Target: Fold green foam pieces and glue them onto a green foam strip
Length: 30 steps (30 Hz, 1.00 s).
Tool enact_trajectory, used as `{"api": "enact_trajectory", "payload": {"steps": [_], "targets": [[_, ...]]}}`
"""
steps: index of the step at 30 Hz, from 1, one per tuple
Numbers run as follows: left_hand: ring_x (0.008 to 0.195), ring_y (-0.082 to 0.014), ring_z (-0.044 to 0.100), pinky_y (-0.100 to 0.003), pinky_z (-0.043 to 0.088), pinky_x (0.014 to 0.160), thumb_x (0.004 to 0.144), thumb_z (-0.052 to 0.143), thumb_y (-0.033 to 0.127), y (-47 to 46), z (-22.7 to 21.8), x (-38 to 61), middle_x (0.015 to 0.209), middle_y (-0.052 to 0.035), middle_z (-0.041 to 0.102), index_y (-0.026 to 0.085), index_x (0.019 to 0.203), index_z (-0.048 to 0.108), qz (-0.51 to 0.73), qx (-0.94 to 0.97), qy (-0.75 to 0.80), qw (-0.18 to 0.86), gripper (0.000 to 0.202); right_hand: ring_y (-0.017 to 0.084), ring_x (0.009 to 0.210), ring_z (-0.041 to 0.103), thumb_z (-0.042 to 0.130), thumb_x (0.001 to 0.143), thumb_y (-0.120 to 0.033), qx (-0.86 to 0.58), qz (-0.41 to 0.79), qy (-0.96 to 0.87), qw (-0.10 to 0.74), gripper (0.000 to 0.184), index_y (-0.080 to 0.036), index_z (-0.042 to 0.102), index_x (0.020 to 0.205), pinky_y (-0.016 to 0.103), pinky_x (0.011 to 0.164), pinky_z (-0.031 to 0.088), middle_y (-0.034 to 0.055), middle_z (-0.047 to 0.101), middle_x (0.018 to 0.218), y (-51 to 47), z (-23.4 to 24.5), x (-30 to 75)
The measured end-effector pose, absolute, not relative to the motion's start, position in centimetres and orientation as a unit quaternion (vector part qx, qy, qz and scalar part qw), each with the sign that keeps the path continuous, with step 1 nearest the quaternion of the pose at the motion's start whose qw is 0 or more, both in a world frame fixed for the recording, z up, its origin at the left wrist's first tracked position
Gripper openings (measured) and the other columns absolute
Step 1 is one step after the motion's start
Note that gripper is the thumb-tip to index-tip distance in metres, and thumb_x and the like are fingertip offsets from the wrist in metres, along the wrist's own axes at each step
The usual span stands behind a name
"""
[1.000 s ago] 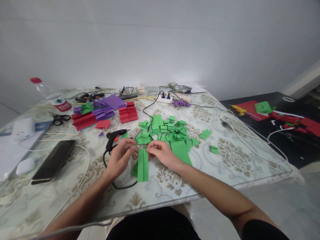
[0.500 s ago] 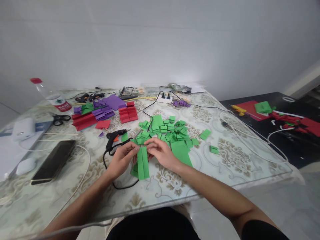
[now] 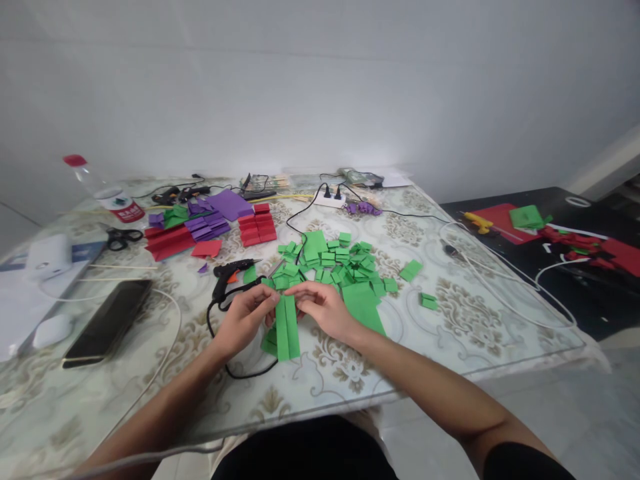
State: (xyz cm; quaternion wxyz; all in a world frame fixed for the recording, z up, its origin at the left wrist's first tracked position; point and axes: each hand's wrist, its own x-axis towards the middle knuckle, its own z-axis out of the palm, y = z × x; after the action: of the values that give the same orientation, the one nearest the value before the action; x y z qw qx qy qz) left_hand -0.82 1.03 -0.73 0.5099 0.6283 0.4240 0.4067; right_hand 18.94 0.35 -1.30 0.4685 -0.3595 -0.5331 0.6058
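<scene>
A creased strip of green paper (image 3: 287, 330) stands between my hands near the table's front edge, its long folds running toward me. My left hand (image 3: 246, 317) pinches its far left corner between thumb and fingers. On the other side my right hand (image 3: 323, 308) grips the far right edge, index finger stretched over the top. More green paper (image 3: 269, 342) lies beneath the strip. Just beyond my hands spreads a heap of small folded green paper pieces (image 3: 350, 263). A black glue gun (image 3: 231, 275) rests left of the heap, close to my left hand.
Left are a phone (image 3: 107, 325), scissors (image 3: 123, 238) and a bottle (image 3: 117, 203). Folded red paper (image 3: 257, 227) and purple paper (image 3: 227, 204) lie behind. A power strip (image 3: 330, 199) trails cords. A yellow glue gun (image 3: 479, 222) sits on the dark table at right.
My right index finger has straightened and shifted left over the strip's far end. My left hand stays in almost the same place, and the strip has barely moved.
</scene>
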Motion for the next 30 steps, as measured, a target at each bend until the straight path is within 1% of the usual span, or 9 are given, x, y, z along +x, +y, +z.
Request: {"api": "enact_trajectory", "payload": {"steps": [9,14,19,22,26,28,30], "targets": [[0.049,-0.0138,0.056,-0.025,0.047,0.049,0.089,0.069,0.049,1.13,-0.66,-0.81,0.055,0.0016,0.059,0.018,0.075,0.066,0.41,0.616,0.424,0.523,0.033,0.016,0.07,0.067,0.069,0.081,-0.026,-0.368,0.607,-0.528,0.466,0.021,-0.02,0.078,0.1,0.028,0.065,0.058,0.002,0.072,0.079,0.25,-1.23,18.95],[0.051,-0.0139,0.055,-0.025,0.046,0.051,0.089,0.068,0.045,1.13,-0.5,-0.8,0.057,0.0013,0.059,0.018,0.073,0.067,0.412,0.613,0.424,0.525,0.031,0.015,0.066,0.065,0.074,0.083,-0.037,-0.372,0.603,-0.531,0.465,0.023,-0.02,0.079,0.098,0.028,0.064,0.058,0.0015,0.072,0.076,0.37,-1.34,19.06],[0.054,-0.0144,0.054,-0.025,0.046,0.054,0.091,0.064,0.045,1.19,-0.52,-0.84,0.058,0.001,0.058,0.018,0.069,0.065,0.409,0.629,0.436,0.498,0.034,0.015,0.065,0.065,0.077,0.08,-0.053,-0.364,0.625,-0.509,0.466,0.038,-0.019,0.08,0.096,0.03,0.065,0.059,0.0022,0.073,0.075,0.52,-1.54,18.99],[0.055,-0.0162,0.057,-0.027,0.048,0.056,0.092,0.061,0.044,1.29,-0.95,-1.06,0.059,0.0004,0.06,0.019,0.069,0.065,0.401,0.627,0.428,0.512,0.034,0.016,0.064,0.066,0.079,0.078,-0.058,-0.373,0.637,-0.486,0.467,0.043,-0.018,0.08,0.093,0.032,0.065,0.059,0.0024,0.072,0.072,0.62,-1.62,18.96],[0.059,-0.0191,0.063,-0.03,0.052,0.06,0.091,0.062,0.041,1.31,-1.16,-1.26,0.062,-0.0003,0.065,0.021,0.072,0.067,0.403,0.615,0.417,0.533,0.028,0.018,0.064,0.068,0.081,0.074,-0.056,-0.391,0.641,-0.455,0.479,0.04,-0.018,0.079,0.089,0.032,0.064,0.059,0.0028,0.073,0.071,0.76,-1.38,19.07],[0.061,-0.0198,0.064,-0.031,0.053,0.061,0.09,0.065,0.04,1.2,-0.85,-1.19,0.066,-0.0007,0.067,0.021,0.082,0.07,0.403,0.61,0.415,0.542,0.021,0.017,0.065,0.067,0.081,0.076,-0.05,-0.392,0.642,-0.451,0.481,0.034,-0.018,0.079,0.088,0.031,0.065,0.059,0.0028,0.073,0.072,0.77,-1.14,19.15],[0.063,-0.0202,0.066,-0.031,0.054,0.062,0.09,0.066,0.04,1.03,-0.41,-1.02,0.069,-0.0011,0.068,0.021,0.096,0.071,0.405,0.605,0.412,0.548,0.02,0.017,0.064,0.067,0.078,0.077,-0.043,-0.39,0.642,-0.454,0.478,0.026,-0.019,0.08,0.088,0.031,0.067,0.059,0.0019,0.073,0.07,0.73,-0.92,19.23]]}}
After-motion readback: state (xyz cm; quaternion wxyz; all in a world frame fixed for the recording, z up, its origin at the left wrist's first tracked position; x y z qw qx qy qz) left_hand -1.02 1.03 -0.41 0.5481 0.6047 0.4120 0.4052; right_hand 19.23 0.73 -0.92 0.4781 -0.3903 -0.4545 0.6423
